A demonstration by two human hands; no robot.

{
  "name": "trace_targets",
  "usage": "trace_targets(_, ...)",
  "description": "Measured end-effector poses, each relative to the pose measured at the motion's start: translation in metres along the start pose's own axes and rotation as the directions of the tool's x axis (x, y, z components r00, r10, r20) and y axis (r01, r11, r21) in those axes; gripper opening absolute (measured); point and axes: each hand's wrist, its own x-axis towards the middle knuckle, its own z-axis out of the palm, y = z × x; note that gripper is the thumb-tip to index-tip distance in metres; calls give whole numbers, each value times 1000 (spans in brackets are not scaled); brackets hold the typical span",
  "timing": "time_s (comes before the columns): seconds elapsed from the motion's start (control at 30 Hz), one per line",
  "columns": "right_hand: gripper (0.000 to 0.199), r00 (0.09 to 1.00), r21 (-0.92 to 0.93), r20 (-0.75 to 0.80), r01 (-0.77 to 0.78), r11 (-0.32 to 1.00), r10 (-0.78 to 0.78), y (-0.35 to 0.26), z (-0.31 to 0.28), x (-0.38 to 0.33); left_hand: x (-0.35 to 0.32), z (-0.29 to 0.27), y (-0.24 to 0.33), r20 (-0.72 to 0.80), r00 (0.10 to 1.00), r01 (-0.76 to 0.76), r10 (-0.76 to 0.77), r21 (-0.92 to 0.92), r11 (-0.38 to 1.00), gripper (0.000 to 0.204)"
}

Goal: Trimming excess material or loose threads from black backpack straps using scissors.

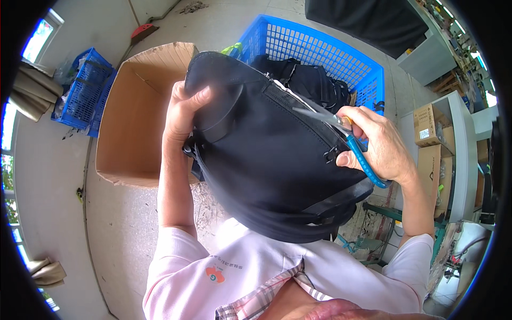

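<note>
A large black fabric bag [266,160] is held up in front of my chest. My left hand [181,114] grips its upper left edge, thumb on the front and the other fingers hidden behind. In my right hand [385,143] is a pair of scissors [364,161] with blue handles. The blades point left across the bag's zipper [298,109] and look parted. A pale strip runs along the edge beside the zipper. Whether the blades touch the fabric I cannot tell. Some of my right fingers also lie close to the bag's right edge.
Beyond the bag stands a blue plastic basket [376,72] with black bags [314,85] inside. An open cardboard box [125,120] is on the left, with another blue basket [85,88] by the wall. Shelving with cartons [431,125] stands to the right.
</note>
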Motion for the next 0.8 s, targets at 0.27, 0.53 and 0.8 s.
trace_targets(0.27,55,991,-66,-27,126,990,-128,0,14,3,-15,-9,1,-35,999,-29,26,-95,995,33)
trace_targets(0.53,55,987,-48,-72,139,989,-142,-2,22,3,-15,-14,-6,-12,1000,-6,4,-152,988,36)
trace_targets(0.8,55,982,-74,-59,177,981,-182,2,25,7,-11,-10,-7,5,1000,-3,4,-201,980,39)
